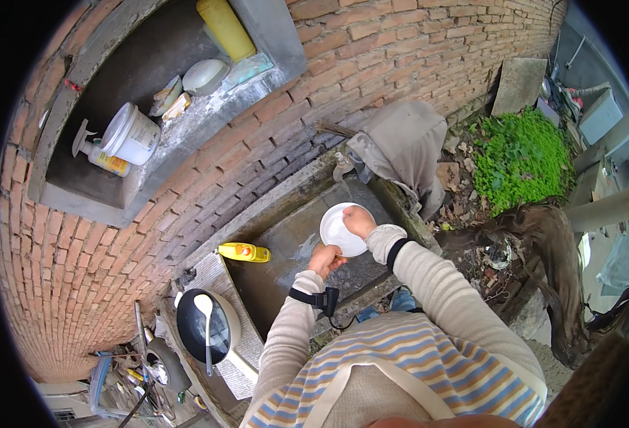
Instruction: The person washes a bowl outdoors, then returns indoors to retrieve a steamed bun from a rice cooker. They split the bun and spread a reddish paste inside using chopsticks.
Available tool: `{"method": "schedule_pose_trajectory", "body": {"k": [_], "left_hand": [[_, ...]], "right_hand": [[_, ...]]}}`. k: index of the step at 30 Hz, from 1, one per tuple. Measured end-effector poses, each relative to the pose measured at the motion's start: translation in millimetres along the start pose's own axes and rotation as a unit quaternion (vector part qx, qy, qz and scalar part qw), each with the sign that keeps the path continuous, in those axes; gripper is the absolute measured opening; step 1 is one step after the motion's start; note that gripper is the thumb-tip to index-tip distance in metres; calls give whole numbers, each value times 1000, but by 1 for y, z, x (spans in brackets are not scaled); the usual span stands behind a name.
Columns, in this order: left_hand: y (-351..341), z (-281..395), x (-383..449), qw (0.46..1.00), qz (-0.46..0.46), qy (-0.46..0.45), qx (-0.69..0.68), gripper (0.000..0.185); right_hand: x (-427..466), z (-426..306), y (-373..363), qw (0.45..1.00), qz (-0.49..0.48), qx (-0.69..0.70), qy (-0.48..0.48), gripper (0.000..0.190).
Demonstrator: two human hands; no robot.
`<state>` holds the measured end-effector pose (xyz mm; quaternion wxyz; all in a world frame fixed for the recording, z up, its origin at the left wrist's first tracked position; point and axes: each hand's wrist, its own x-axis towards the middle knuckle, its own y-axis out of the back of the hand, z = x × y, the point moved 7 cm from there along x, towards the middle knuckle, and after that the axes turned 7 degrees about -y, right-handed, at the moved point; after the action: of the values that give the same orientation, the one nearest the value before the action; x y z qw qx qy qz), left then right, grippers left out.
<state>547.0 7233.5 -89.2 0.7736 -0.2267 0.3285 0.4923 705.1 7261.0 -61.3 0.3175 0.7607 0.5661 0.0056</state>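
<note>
My left hand [325, 259] grips the near rim of a white round dish [333, 226], its thumb at the edge. The dish is tilted up over a concrete sink basin [271, 289]. Inside the dish, my right hand [359, 221] is curled against the white surface; whether its fingers hold anything is hidden. A tap [342, 165] stands at the basin's far end, beyond the dish. To the left of my left hand, a yellow detergent bottle [243, 252] lies on its side at the basin edge. Wet patches show on the basin floor.
A pan [186, 326] with a white-headed spoon [205, 310] rests on a ridged board [247, 326] at left. Grey cloth [405, 144] drapes over the far right corner. A wall niche [92, 195] holds a tub [132, 134] and a spray bottle [105, 160]. A brick wall [271, 128] borders the sink.
</note>
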Motion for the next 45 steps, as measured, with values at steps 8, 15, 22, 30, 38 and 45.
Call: {"method": "schedule_pose_trajectory", "body": {"k": [8, 15, 22, 30, 38, 45], "left_hand": [[8, 10, -8, 997, 35, -33, 54, 19], [9, 10, -6, 999, 23, -24, -1, 22], [52, 15, 5, 997, 28, -27, 64, 30], [27, 24, 2, 998, -22, -42, 33, 25], [1, 45, 3, 989, 62, -116, 72, 33], [-59, 145, -20, 568, 32, -601, 562, 19]], "right_hand": [[-7, 20, -48, 889, -349, -293, 51, 21], [-5, -19, -31, 974, -185, -30, 130, 32], [-51, -39, 69, 956, 142, -94, 238, 35], [-54, 5, 15, 794, -174, 542, -212, 60], [-48, 21, 33, 788, -114, 588, -144, 56], [-63, 35, 25, 719, -221, 607, -256, 62]]}}
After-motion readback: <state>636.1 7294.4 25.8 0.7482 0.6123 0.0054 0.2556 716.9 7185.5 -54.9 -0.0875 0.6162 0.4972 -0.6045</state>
